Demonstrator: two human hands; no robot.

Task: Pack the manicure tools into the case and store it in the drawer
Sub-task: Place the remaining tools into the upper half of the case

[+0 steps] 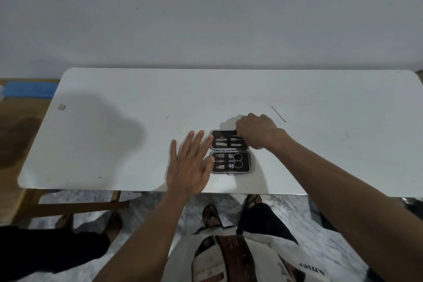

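Observation:
A small black manicure case (229, 151) lies open flat on the white table (114, 133). Its far half holds two slim metal tools, its near half holds scissors, clippers and other small tools. My left hand (191, 165) rests flat with fingers spread against the case's left edge. My right hand (257, 130) is curled over the far right corner of the case, fingertips at the far half; whether it holds a tool is hidden. A thin metal tool (278, 114) lies loose on the table, right of my right hand.
A wall rises right behind the table. A wooden surface with a blue object (29, 89) stands to the left. Another person's feet (112, 224) are on the floor at lower left, beside a wooden frame under the table.

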